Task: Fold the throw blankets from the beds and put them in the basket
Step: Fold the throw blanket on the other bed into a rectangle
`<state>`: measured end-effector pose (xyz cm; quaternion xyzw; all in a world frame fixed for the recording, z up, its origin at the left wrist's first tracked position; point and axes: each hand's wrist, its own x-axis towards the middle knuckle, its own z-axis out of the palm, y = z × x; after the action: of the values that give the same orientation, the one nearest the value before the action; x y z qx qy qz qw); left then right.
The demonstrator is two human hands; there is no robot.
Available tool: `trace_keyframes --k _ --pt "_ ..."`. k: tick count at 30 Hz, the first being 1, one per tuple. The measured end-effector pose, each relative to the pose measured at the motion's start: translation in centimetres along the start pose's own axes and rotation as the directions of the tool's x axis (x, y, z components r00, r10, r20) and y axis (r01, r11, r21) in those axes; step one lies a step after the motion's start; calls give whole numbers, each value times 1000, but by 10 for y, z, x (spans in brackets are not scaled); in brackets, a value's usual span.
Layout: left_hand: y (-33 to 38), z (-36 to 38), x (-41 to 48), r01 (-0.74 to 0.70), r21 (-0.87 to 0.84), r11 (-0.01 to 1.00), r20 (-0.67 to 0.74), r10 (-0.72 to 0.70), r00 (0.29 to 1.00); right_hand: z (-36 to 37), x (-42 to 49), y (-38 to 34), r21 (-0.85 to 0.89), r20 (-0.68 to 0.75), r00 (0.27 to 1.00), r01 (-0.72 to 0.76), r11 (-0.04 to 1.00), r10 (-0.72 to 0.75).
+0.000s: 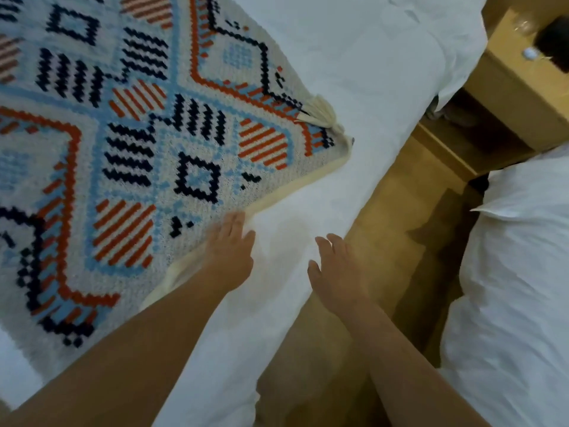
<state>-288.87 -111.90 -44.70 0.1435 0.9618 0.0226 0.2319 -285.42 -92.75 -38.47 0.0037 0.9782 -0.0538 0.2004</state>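
A throw blanket [129,155] with a cream ground and orange, light blue and navy geometric patterns lies spread flat on a white bed [354,87]. A cream tassel [320,115] sits at its right corner. My left hand [231,251] rests flat on the blanket's cream near edge, fingers extended and holding nothing. My right hand [335,269] hovers open over the bed's white sheet near its side edge, to the right of the blanket and apart from it. No basket is in view.
A second white bed [508,288] lies to the right across a narrow strip of tan floor [400,226]. A wooden nightstand [508,87] stands between the beds at the top right, with a small white object and a dark item on it.
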Motion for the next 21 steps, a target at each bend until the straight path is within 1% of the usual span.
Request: trace_keyframes --k 3,6,9,12,14,17,19,21 --pt "-1 7 14 25 32 999 -11 -25 1000 4 29 22 13 19 1000 -16 1000 16" --pt "6 5 29 22 69 997 -25 -20 999 -2 64 39 129 -13 998 -63 990 66" --pt "14 0 46 94 50 994 -81 -90 993 -16 105 49 130 -66 998 6 992 3" --pt "30 -7 64 156 63 986 -112 -148 983 -31 145 58 142 -66 997 54 988 -45" --pt "48 -13 76 213 15 977 -91 -210 973 -37 169 66 146 -26 998 53 988 -50" --pt "73 -17 89 333 -97 938 -61 -340 938 -42 200 77 256 36 998 35 966 -46" --pt "82 -19 93 347 -91 933 -81 -355 931 -45 221 80 307 31 999 18 952 -29" --pt "86 -20 91 341 -77 937 -82 -347 934 -48 236 84 352 -14 1000 -11 936 17"
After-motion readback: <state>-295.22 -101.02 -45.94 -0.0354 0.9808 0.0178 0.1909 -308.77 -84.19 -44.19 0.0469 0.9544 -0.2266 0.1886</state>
